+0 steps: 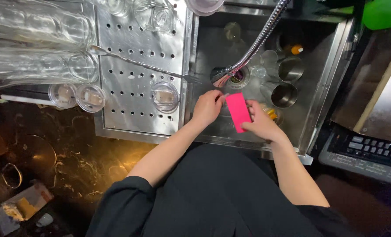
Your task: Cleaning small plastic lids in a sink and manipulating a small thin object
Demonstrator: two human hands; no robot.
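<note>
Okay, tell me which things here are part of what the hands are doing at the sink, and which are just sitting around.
In use: pink sponge, held by left hand and right hand; sink; faucet.

Lying about: metal cups, upturned glasses, long spoon, keyboard.

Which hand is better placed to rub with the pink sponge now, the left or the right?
Probably the right hand: it grips the pink sponge by its lower edge over the sink. The left hand only pinches something small at the sponge's top corner.

Steel sink (pixel 322 92), perforated drainboard (pixel 134 83); dark counter (pixel 72 149), amber glow
</note>
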